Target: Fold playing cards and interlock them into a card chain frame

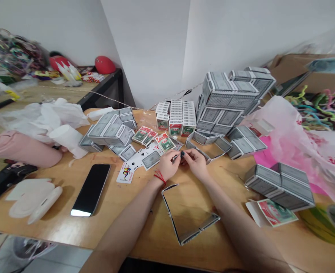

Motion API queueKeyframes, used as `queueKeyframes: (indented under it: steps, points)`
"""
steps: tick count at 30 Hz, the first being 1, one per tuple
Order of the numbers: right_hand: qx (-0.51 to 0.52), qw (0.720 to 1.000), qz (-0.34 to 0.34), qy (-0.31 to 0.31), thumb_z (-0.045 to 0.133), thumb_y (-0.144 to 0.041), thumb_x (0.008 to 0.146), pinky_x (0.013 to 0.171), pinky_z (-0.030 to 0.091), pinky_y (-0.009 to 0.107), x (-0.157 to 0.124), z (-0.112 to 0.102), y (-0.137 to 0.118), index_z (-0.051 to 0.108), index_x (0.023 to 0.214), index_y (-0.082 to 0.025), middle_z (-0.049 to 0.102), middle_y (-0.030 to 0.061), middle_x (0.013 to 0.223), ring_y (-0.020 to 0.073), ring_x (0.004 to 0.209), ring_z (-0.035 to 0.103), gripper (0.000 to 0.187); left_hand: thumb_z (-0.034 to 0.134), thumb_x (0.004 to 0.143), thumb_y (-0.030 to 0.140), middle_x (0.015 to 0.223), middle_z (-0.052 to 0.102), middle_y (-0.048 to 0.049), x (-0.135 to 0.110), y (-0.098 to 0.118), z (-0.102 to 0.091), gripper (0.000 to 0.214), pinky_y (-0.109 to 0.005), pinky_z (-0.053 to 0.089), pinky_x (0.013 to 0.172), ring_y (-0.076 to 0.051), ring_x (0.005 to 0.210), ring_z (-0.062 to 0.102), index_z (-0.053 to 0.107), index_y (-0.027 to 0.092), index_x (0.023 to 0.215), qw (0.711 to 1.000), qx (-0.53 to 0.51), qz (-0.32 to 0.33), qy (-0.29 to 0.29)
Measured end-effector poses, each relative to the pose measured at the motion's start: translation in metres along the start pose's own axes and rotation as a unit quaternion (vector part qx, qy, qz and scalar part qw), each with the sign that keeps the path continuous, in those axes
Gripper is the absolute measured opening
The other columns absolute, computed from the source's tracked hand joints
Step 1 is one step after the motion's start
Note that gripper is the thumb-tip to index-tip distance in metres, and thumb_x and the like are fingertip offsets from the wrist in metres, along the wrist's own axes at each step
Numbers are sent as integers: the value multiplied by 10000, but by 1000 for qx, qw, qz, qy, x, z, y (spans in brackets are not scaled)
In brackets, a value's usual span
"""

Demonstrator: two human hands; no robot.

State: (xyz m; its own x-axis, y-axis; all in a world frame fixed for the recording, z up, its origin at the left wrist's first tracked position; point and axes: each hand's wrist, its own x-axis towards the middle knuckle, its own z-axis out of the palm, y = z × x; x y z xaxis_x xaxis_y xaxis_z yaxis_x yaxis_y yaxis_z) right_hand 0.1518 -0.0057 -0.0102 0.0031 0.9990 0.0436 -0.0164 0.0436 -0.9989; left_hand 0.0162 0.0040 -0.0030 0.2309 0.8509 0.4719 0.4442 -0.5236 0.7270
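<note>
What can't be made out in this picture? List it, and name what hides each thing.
All in the head view:
- The small dark item at the fingertips of the bare left hand and bare right hand: too small, partly covered by fingers.
- Some faces of the fanned white playing cards: overlapped by a grey-patterned card.
- The far side of the round, glossy yellow-green roll: cut off by the right edge.

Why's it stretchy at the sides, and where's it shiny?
Head view: at the sides, the pink cylindrical object and yellow-green round roll look stretched, perhaps from a wide lens; lower left, glare whitens one end of the flat black phone and brightens the brown wooden table.
</note>
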Motion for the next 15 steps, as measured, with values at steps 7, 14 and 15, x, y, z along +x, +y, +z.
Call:
queueKeyframes:
  steps: [7,14,15]
  points:
    - [-119,992,-45,20,494,-504,763,481,405,231,0,-4,-2,582,773,-164,570,6,624,112,519,495,351,439,792,131,853,610,-46,-1,-2,2,173,-275,453,721,-145,798,562,563,177,904,999,-5,11,-49]
    - [-225,963,-149,-26,382,-450,847,657,427,275,-2,-2,-6,586,680,-186,566,47,698,156,699,519,373,422,795,141,769,542,-38,-3,-2,6,62,-282,428,677,-148,739,521,473,173,807,999,25,-38,-7]
    - [-226,962,-151,-31,371,-448,853,648,425,273,-2,-2,-6,579,665,-188,559,45,689,154,689,516,382,424,797,150,769,537,-37,-3,-2,6,50,-280,425,675,-146,738,517,469,173,800,999,24,-41,-4]
